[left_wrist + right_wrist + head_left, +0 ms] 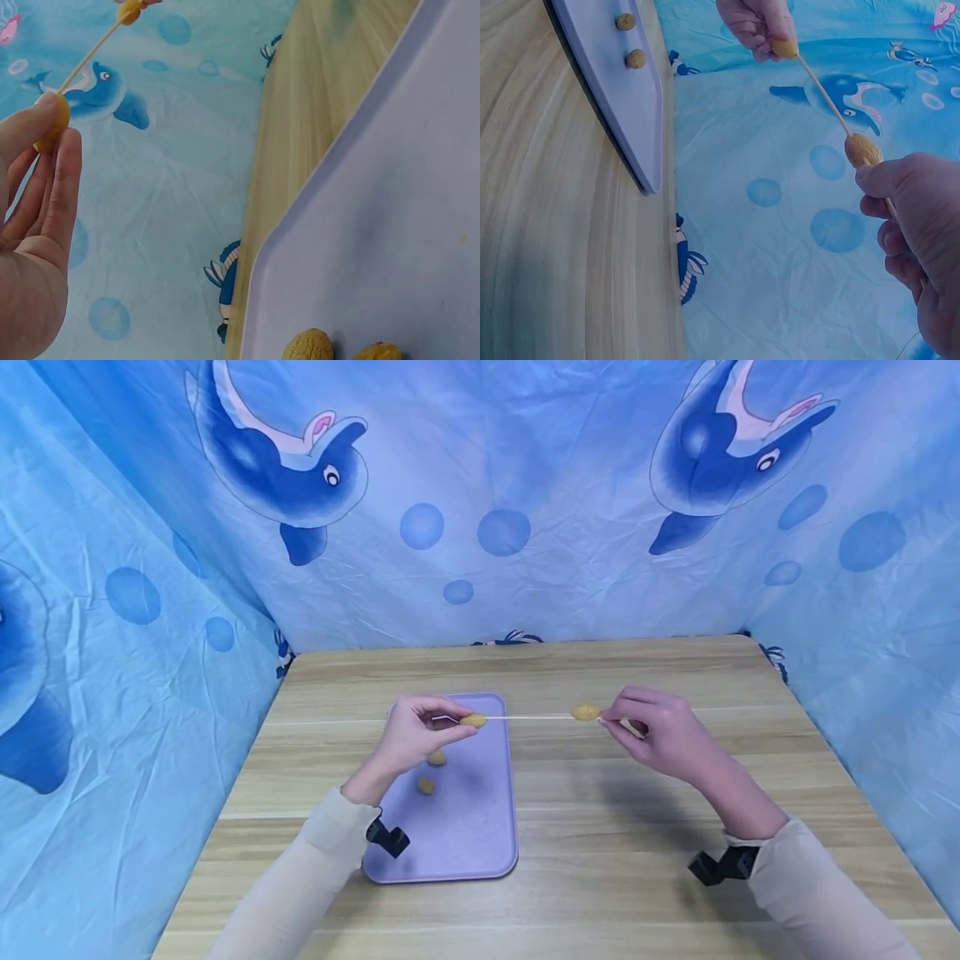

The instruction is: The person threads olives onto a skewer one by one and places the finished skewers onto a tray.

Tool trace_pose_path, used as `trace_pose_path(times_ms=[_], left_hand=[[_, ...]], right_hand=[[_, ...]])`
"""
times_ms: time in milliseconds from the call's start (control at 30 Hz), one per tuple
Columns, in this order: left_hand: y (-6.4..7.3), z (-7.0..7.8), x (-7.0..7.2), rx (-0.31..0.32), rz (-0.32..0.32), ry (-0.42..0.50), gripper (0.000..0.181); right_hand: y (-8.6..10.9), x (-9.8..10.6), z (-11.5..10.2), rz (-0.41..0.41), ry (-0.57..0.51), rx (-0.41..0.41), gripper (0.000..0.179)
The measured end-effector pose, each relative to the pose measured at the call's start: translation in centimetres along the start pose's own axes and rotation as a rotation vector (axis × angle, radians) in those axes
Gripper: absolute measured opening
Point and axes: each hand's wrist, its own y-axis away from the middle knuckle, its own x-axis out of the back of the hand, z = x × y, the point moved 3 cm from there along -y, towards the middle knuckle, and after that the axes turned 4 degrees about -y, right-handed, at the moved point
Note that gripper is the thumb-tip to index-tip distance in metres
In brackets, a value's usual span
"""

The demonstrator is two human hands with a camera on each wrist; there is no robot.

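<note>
A thin wooden skewer [528, 717] is held level between both hands above the table. My left hand [416, 731] pinches a yellow-brown, rough-skinned food ball [52, 127] between thumb and fingers, at the skewer's left end. A second food ball [863, 150] sits on the skewer toward its right end, with the stick passing through it. Just behind that ball, my right hand [660, 731] grips the skewer's end, thumb tip close against the ball. Two loose food balls, one farther back [437, 757] and one nearer [426, 787], lie on the purple tray [465, 843] beneath the left hand.
The wooden table [600, 893] carries the tray left of its middle. Blue curtains with dolphin prints [322, 468] enclose the back and both sides. Black wrist cameras, left [387, 837] and right [723, 866], sit on the sleeves.
</note>
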Motion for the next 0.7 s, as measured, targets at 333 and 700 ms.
trace_pose_path(times_ms=[333, 700], left_hand=[[-0.08, 0.44, -0.37, -0.056, -0.033, 0.002, 0.025], [0.24, 0.3, -0.29, -0.082, -0.05, 0.017, 0.023]], right_hand=[[-0.03, 0.08, 0.1, -0.038, -0.032, -0.014, 0.025], [-0.04, -0.23, -0.15, -0.038, -0.092, 0.014, 0.03]])
